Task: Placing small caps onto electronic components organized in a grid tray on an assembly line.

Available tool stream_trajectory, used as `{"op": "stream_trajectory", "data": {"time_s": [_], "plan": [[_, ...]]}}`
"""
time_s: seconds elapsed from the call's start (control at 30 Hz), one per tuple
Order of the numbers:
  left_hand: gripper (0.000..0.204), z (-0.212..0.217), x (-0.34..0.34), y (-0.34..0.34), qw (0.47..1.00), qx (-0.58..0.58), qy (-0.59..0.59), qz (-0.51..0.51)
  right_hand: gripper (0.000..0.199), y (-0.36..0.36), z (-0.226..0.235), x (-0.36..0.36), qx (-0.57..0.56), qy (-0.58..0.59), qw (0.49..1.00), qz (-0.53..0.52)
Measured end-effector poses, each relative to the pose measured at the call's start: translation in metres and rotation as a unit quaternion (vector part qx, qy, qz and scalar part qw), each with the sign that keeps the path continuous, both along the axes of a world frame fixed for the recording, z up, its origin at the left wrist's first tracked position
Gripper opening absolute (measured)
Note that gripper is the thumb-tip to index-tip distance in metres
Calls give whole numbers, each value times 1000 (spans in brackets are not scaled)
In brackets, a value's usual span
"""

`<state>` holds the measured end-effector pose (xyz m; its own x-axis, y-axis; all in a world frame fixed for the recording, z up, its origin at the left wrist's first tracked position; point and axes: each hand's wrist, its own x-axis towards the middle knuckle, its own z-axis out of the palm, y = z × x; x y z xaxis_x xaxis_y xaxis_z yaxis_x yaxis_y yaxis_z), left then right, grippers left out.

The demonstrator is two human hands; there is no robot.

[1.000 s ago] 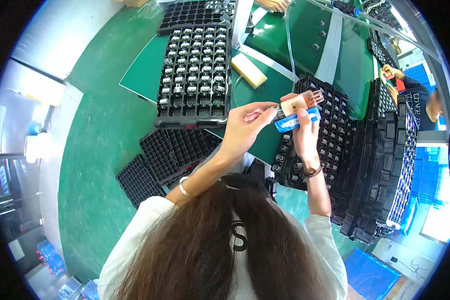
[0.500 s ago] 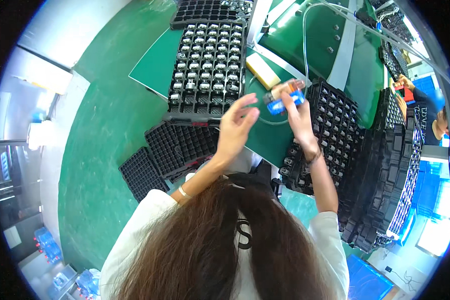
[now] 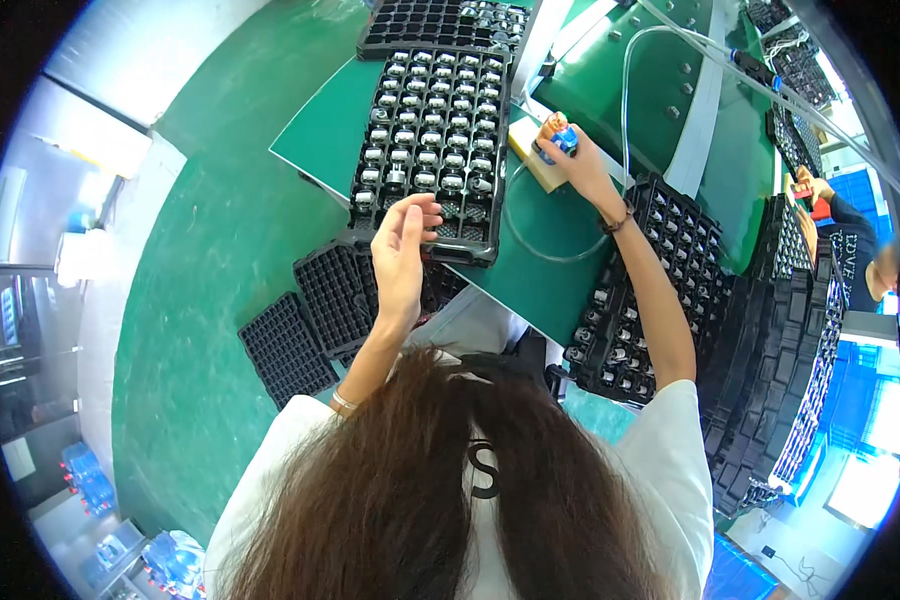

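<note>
Both hands have come apart since the earlier frame: the right hand (image 3: pixel 582 170) has gone up to the yellow block (image 3: pixel 547 181), and the left hand (image 3: pixel 400 255) has come over to the big tray (image 3: pixel 470 250). From where I stand, the right hand has its fingers wrapped around a blue-and-orange thing (image 3: pixel 559 135), up in the top middle of the picture. It is over the yellow block, but I can't tell if they touch. If the grip got loose, it could drop and tip off the block's edge.

The left hand is half open, with bent fingers over the tray's near edge, left of the middle. I see nothing in it, and I can't tell if the fingers touch the tray. A quick bump there could knock the small metal parts (image 3: pixel 425 181) out of line or onto the floor (image 3: pixel 190 300).

A clear tube (image 3: pixel 555 258) loops on the green table (image 3: pixel 320 140) under the right arm. An arm pulling back might catch it and tug it. Lower right of that arm sits another tray (image 3: pixel 630 393) full of parts; an elbow could hit it if the arm swung back fast.
</note>
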<state>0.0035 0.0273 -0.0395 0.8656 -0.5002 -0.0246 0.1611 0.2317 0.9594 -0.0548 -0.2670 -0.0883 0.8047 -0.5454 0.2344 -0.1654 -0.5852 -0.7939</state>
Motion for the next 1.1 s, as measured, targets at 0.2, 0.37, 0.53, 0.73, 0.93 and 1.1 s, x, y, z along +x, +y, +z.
{"op": "stream_trajectory", "data": {"time_s": [0.2,0.37,0.53,0.73,0.93,1.1], "plan": [[27,-1,10,5,1000,-2,-1,11,72,6,14,-14,-103,-15,995,9],[24,-2,13,6,999,18,-24,20,87,6,11,-34,-89,58,994,40],[29,-12,21,14,994,59,-85,-18,81,14,10,-32,-77,58,995,27],[15,4,25,7,961,145,-237,-6,59,14,12,2,-11,-23,1000,-8],[19,8,40,1,867,274,-415,30,50,-6,23,5,-8,80,997,20],[23,4,55,-1,792,330,-512,36,63,2,12,-8,-59,-5,997,40]]}}
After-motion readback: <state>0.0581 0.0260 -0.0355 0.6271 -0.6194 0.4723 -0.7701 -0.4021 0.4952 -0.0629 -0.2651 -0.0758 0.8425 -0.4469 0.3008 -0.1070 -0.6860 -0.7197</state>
